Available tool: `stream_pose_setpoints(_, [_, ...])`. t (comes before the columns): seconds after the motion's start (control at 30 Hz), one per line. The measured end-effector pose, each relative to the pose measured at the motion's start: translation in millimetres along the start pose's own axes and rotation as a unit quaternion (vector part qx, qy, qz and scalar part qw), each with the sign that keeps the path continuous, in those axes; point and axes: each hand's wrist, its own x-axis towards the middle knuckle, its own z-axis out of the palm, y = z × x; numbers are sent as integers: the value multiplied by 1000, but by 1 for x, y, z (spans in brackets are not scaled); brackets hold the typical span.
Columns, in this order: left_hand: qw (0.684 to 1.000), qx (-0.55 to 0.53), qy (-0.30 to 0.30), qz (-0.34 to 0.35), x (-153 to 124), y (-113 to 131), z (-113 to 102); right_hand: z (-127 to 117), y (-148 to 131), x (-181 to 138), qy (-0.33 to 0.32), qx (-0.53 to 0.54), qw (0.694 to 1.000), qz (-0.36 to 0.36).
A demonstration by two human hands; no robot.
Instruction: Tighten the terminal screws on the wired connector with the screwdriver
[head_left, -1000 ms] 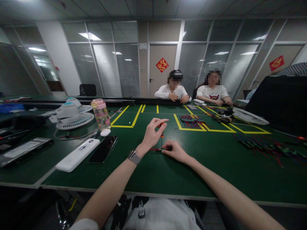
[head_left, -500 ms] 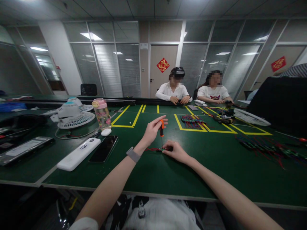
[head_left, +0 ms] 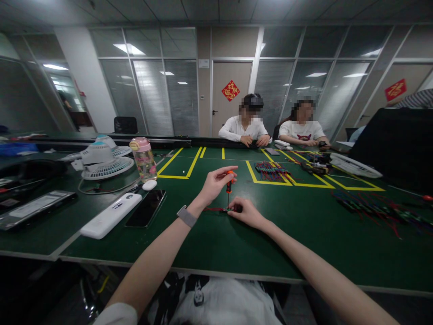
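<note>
My left hand grips the orange-and-black handle of a screwdriver, with the index finger stretched out above it. The screwdriver stands upright, its thin shaft reaching down to a small green terminal block on the table. Thumb and fingertips of my right hand are closed on the block's right side, holding it against the tabletop. Red wires run out of the block to the left. The exact spot where the screwdriver tip meets the block is too small to make out.
On the green table, a black phone, a white power bank and a pink-lidded bottle lie left. Wired blocks sit inside yellow tape; another wired pile lies right. Two people sit opposite.
The fingers of my left hand have shifted on the screwdriver handle, the index finger now straighter and pointing right. My right hand keeps its hold on the block.
</note>
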Motion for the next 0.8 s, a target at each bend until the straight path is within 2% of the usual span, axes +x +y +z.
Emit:
stream_pose_setpoints(0.1, [994,87,60,39,-2,0,1,0,0,0,3,-11,1000,-10])
stream_pose_setpoints(0.17, [986,134,71,66,-4,1,3,-1,0,0,0,-13,1000,-16])
stream_pose_setpoints(0.23, [994,83,50,57,-4,2,4,-2,0,0,-9,-12,1000,-19])
stream_pose_setpoints(0.3, [1000,2,0,8,-2,2,3,-3,-1,0,-13,-9,1000,-19])
stream_pose_setpoints(0.37, [1000,-17,10,-11,-1,2,2,-4,-1,0,-13,-6,1000,-17])
stream_pose_setpoints(0.5, [996,41,72,11,0,3,0,-4,0,0,-15,-12,1000,-21])
stream_pose_setpoints(0.57, [998,19,62,7,0,4,0,-4,1,0,-16,-12,1000,-21])
stream_pose_setpoints(0.7, [993,-115,-3,-30,1,0,1,-4,1,2,-16,-8,1000,-13])
stream_pose_setpoints(0.8, [996,-80,28,-21,2,-4,-1,-4,0,4,-12,-8,1000,-10])
